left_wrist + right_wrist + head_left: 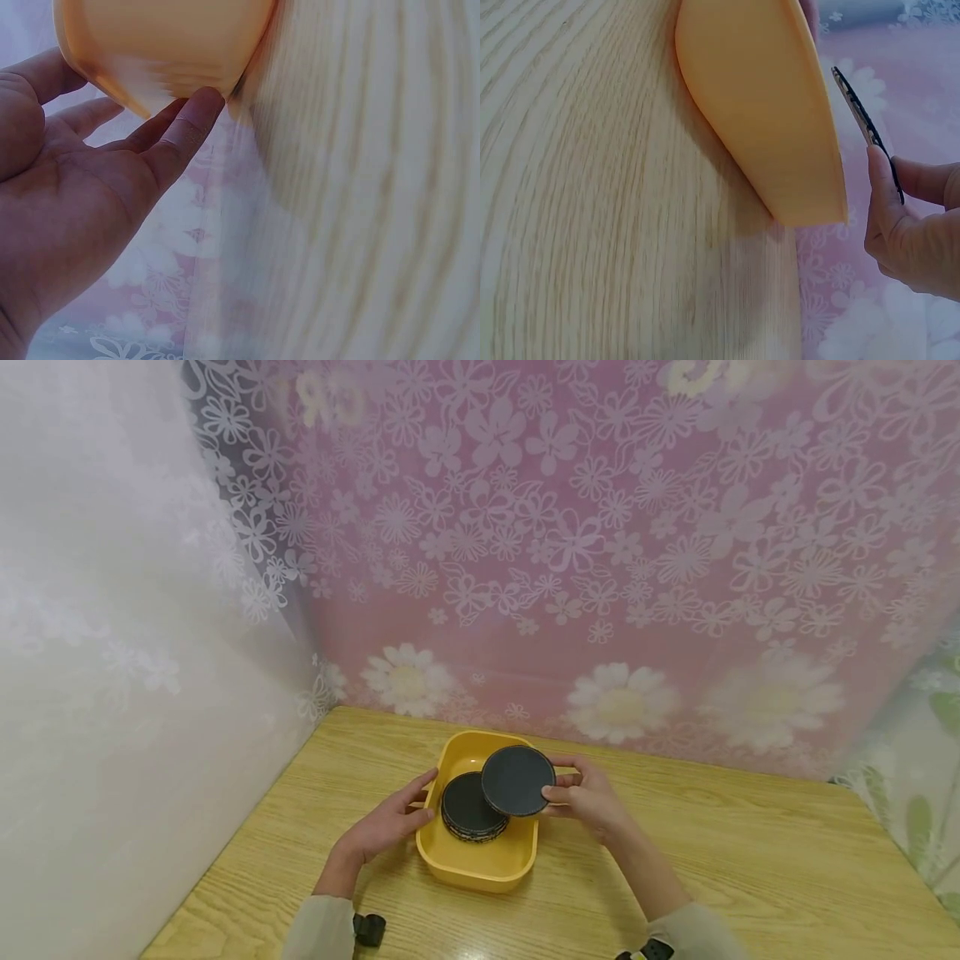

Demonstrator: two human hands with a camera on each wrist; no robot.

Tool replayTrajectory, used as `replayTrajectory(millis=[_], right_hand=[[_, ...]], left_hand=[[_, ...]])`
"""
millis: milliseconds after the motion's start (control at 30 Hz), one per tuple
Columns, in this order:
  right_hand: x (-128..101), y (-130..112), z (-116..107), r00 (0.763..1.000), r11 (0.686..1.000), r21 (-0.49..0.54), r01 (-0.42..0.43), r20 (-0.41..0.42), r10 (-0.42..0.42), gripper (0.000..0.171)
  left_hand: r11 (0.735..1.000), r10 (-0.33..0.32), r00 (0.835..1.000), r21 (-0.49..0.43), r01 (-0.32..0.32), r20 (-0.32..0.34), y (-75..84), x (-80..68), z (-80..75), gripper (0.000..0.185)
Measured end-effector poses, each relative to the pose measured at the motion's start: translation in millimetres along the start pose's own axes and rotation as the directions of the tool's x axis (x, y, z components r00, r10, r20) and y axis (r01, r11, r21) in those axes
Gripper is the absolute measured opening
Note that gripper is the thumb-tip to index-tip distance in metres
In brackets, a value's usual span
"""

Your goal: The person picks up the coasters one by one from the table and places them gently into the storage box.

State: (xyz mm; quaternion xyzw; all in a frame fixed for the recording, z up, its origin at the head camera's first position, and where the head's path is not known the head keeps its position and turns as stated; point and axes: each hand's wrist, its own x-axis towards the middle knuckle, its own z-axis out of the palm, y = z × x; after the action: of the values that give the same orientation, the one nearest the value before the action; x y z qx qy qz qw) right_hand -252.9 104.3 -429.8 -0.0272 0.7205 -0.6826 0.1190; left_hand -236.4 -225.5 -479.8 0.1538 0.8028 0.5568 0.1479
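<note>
Your right hand [588,797] pinches a black round coaster [517,780] above the yellow tray [480,868], left hand [390,822] open, steadying its wall; next, probably clear the stack [471,810].

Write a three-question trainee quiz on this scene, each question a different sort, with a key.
1. True or false: the right hand pinches a dark round disc above the yellow tray.
2. Multiple choice: the left hand touches A) the curtain, B) the tray's left wall, C) the raised disc.
3. Fill in: the stack of dark discs lies inside the ____.

Key: 1 true; 2 B; 3 tray.
</note>
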Motion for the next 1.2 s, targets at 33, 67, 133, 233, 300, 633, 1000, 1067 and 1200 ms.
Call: replayTrajectory(millis=[33, 67, 133, 233, 300, 633, 1000, 1067, 1200], right_hand=[[1.4, 0.2, 3.4, 1.0, 1.0, -0.006, 0.005, -0.001, -0.005, 0.057], [3.0, 0.7, 6.6, 1.0, 1.0, -0.014, 0.01, -0.003, -0.011, 0.057], [7.3, 2.5, 13.6, 0.999, 0.999, -0.042, 0.027, -0.02, -0.028, 0.055], [13.2, 4.7, 24.0, 0.997, 0.994, -0.096, 0.043, -0.062, -0.049, 0.053], [16.6, 5.2, 31.6, 0.995, 0.99, -0.129, 0.049, -0.085, -0.06, 0.051], [24.9, 2.1, 60.0, 0.993, 0.952, -0.299, 0.066, -0.075, -0.093, 0.05], [33.2, 6.1, 68.2, 0.982, 0.837, -0.533, 0.122, -0.059, -0.181, 0.046], [33.4, 5.6, 69.2, 0.982, 0.823, -0.556, 0.12, -0.054, -0.179, 0.045], [34.3, 5.4, 71.3, 0.985, 0.79, -0.6, 0.121, -0.028, -0.172, 0.041]], left_hand=[[1.0, 0.0, 1.0, 0.0, 0.0, 0.001, 0.2, 0.0, -0.1, 0.067], [1.0, 0.001, 1.0, 0.001, -0.001, 0.001, 0.2, 0.1, -0.1, 0.067], [1.0, 0.002, 1.0, 0.004, -0.002, 0.003, 0.0, 0.4, -0.5, 0.067], [1.0, 0.003, 1.0, 0.005, -0.003, 0.008, -0.2, 0.9, -0.5, 0.066], [1.0, 0.004, 1.0, 0.005, -0.004, 0.01, -0.4, 1.3, -0.3, 0.066], [1.0, -0.01, 1.0, -0.005, 0.01, 0.0, -0.3, 2.0, 0.4, 0.066], [1.0, -0.007, 1.0, 0.004, 0.007, 0.01, -2.0, 2.6, -0.9, 0.066], [1.0, -0.007, 1.0, 0.002, 0.007, 0.012, -2.4, 2.7, -1.0, 0.066], [1.0, -0.011, 1.0, 0.003, 0.011, 0.011, -3.0, 2.1, -1.5, 0.066]])
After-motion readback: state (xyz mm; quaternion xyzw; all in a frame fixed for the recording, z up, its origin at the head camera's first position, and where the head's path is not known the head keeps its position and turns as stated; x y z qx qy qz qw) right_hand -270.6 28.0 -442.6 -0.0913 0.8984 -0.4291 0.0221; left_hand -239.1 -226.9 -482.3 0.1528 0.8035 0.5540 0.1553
